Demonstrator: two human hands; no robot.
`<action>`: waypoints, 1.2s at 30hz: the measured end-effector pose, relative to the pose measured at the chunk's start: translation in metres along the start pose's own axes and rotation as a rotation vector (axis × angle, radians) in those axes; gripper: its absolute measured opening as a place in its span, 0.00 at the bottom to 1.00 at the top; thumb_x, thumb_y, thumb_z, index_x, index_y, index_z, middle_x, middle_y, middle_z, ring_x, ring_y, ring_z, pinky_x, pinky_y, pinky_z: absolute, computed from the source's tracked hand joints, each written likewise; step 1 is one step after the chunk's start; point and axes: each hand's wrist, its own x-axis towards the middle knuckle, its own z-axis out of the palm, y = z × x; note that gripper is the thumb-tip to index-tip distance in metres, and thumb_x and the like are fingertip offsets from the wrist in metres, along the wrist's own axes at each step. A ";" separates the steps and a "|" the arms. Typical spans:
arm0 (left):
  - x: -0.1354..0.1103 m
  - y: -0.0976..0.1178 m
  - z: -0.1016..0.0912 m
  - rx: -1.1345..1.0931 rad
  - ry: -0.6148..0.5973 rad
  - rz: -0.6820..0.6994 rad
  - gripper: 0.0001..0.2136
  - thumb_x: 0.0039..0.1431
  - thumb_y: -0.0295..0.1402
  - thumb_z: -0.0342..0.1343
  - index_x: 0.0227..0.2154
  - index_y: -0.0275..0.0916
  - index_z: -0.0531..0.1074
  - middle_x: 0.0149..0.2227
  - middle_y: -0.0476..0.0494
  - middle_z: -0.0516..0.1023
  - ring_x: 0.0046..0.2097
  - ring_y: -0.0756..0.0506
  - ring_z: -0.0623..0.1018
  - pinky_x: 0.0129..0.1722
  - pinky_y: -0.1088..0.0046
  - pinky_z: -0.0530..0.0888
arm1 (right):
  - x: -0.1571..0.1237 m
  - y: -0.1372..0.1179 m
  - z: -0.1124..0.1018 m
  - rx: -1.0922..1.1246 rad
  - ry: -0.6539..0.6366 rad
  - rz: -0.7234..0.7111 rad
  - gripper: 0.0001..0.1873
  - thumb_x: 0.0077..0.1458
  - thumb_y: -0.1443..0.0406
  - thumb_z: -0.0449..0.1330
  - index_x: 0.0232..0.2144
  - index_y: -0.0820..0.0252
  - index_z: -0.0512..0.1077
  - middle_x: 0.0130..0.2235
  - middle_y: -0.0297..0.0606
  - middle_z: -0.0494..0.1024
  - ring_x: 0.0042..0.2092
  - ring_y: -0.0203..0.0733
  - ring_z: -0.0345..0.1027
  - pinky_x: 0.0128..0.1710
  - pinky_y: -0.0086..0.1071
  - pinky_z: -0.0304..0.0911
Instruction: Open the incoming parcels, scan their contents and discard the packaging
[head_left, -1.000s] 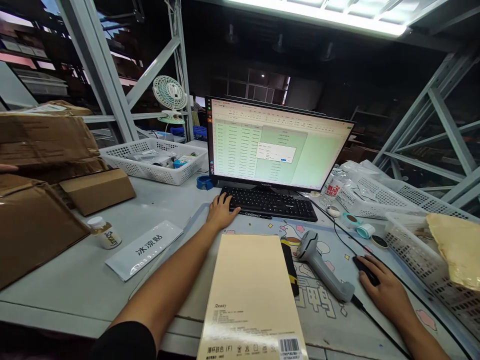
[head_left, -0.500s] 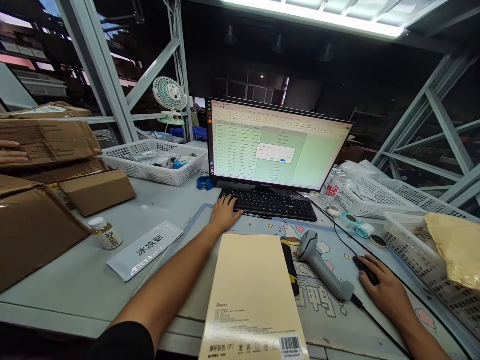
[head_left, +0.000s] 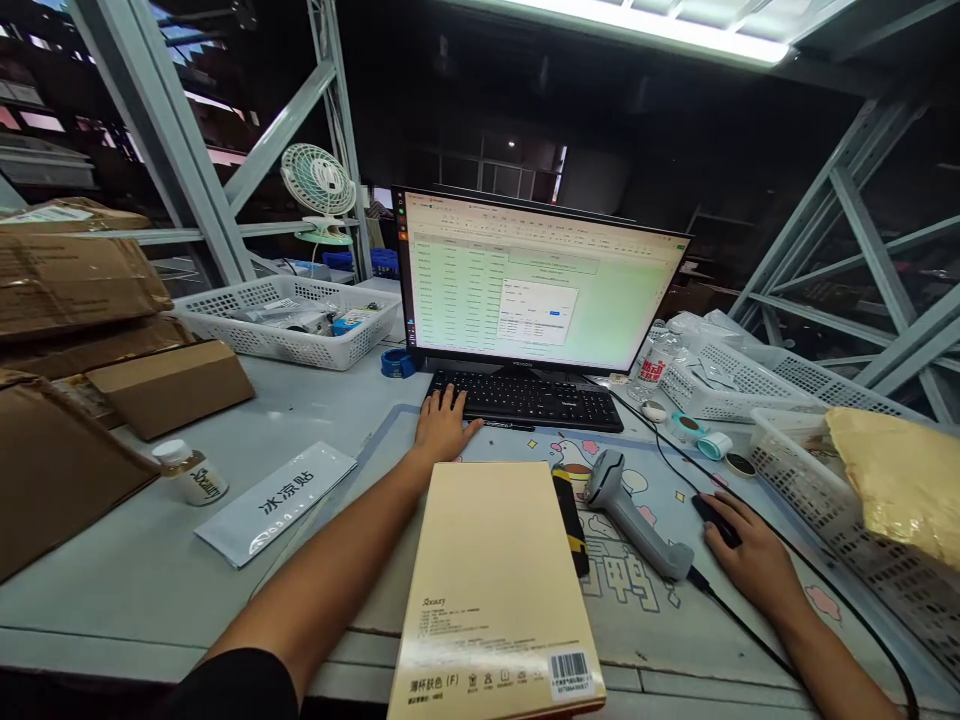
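Note:
My left hand (head_left: 442, 428) rests with fingers apart on the left end of a black keyboard (head_left: 525, 400). At the right, my right hand (head_left: 750, 555) is curled over a black computer mouse (head_left: 716, 520) on the patterned desk mat (head_left: 630, 630). Between my arms lies a cream-coloured flat box (head_left: 491, 550) with printed text and a barcode label. Beside it, a grey barcode scanner (head_left: 634, 515) lies on the mat, its cable running toward the lower right. Behind the keyboard, the monitor (head_left: 630, 300) shows a green-tinted spreadsheet with a white dialog window.
Cardboard boxes (head_left: 172, 385) are stacked at the left, near a small white-capped bottle (head_left: 191, 472) and a white packet (head_left: 277, 505). White baskets (head_left: 292, 350) stand left of the monitor and at the right, where one holds a yellowish package (head_left: 900, 480). A small fan (head_left: 319, 180) is behind.
The dialog on the monitor has grown and shows more lines, and the sheet behind it looks different. The view has shifted slightly right. A hand on the left-hand boxes is out of view now.

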 end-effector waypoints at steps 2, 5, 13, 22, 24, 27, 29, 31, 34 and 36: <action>0.000 0.001 0.000 0.005 -0.012 0.007 0.38 0.74 0.56 0.45 0.77 0.37 0.58 0.79 0.32 0.54 0.77 0.25 0.57 0.75 0.46 0.57 | -0.001 -0.010 -0.003 0.010 0.024 0.004 0.27 0.66 0.50 0.55 0.60 0.50 0.80 0.65 0.41 0.77 0.61 0.57 0.76 0.56 0.49 0.76; 0.001 0.002 0.001 -0.004 -0.019 0.009 0.37 0.74 0.56 0.45 0.76 0.37 0.59 0.79 0.33 0.55 0.77 0.24 0.57 0.75 0.46 0.57 | -0.004 -0.021 -0.005 0.024 0.073 0.002 0.26 0.67 0.52 0.54 0.61 0.53 0.78 0.64 0.45 0.77 0.62 0.56 0.74 0.62 0.50 0.72; -0.001 0.003 -0.004 -0.006 -0.014 0.018 0.36 0.74 0.55 0.45 0.76 0.37 0.60 0.79 0.32 0.55 0.77 0.24 0.57 0.75 0.45 0.57 | -0.006 -0.028 -0.009 -0.030 0.086 0.018 0.26 0.66 0.53 0.53 0.60 0.53 0.75 0.63 0.44 0.78 0.60 0.56 0.76 0.56 0.48 0.75; -0.001 0.001 -0.004 -0.022 -0.019 0.028 0.36 0.74 0.55 0.45 0.76 0.38 0.60 0.79 0.34 0.55 0.77 0.25 0.57 0.75 0.46 0.56 | -0.005 -0.027 -0.011 -0.023 0.066 0.052 0.28 0.64 0.51 0.53 0.60 0.55 0.73 0.64 0.46 0.78 0.59 0.58 0.76 0.55 0.48 0.74; -0.001 0.001 -0.005 -0.024 -0.023 0.027 0.36 0.74 0.55 0.46 0.76 0.38 0.60 0.79 0.33 0.55 0.77 0.25 0.57 0.75 0.46 0.56 | -0.005 -0.026 -0.011 -0.025 0.040 0.075 0.28 0.63 0.50 0.54 0.59 0.56 0.73 0.61 0.48 0.79 0.57 0.59 0.77 0.53 0.49 0.74; 0.000 0.002 -0.006 -0.027 -0.017 0.023 0.36 0.73 0.54 0.47 0.76 0.37 0.61 0.78 0.33 0.56 0.77 0.24 0.58 0.75 0.46 0.57 | -0.005 -0.026 -0.010 -0.041 0.007 0.131 0.31 0.62 0.49 0.53 0.60 0.59 0.71 0.56 0.50 0.81 0.52 0.60 0.79 0.50 0.50 0.75; 0.000 0.003 -0.006 -0.023 -0.009 0.023 0.36 0.73 0.54 0.47 0.75 0.37 0.61 0.78 0.33 0.56 0.76 0.24 0.58 0.75 0.45 0.57 | -0.004 -0.025 -0.009 -0.041 0.009 0.115 0.32 0.63 0.49 0.52 0.61 0.60 0.70 0.58 0.51 0.80 0.54 0.60 0.78 0.53 0.51 0.74; 0.001 0.004 -0.005 -0.014 -0.003 0.029 0.35 0.73 0.54 0.47 0.75 0.38 0.62 0.78 0.33 0.57 0.76 0.24 0.58 0.75 0.45 0.58 | -0.004 -0.024 -0.009 -0.031 0.016 0.067 0.32 0.64 0.49 0.51 0.62 0.59 0.70 0.62 0.51 0.78 0.59 0.60 0.76 0.58 0.50 0.72; 0.000 0.004 -0.005 -0.003 -0.002 0.044 0.35 0.73 0.53 0.49 0.74 0.38 0.63 0.78 0.34 0.58 0.76 0.24 0.59 0.75 0.46 0.58 | -0.003 -0.025 -0.010 -0.044 -0.020 0.100 0.31 0.64 0.49 0.50 0.61 0.59 0.70 0.60 0.52 0.79 0.58 0.60 0.77 0.55 0.50 0.73; 0.000 0.004 -0.007 -0.001 0.000 0.052 0.34 0.73 0.52 0.49 0.74 0.37 0.63 0.77 0.33 0.58 0.76 0.24 0.60 0.74 0.46 0.59 | -0.003 -0.027 -0.012 -0.066 -0.055 0.171 0.32 0.63 0.48 0.51 0.61 0.60 0.70 0.56 0.52 0.81 0.53 0.61 0.79 0.49 0.50 0.74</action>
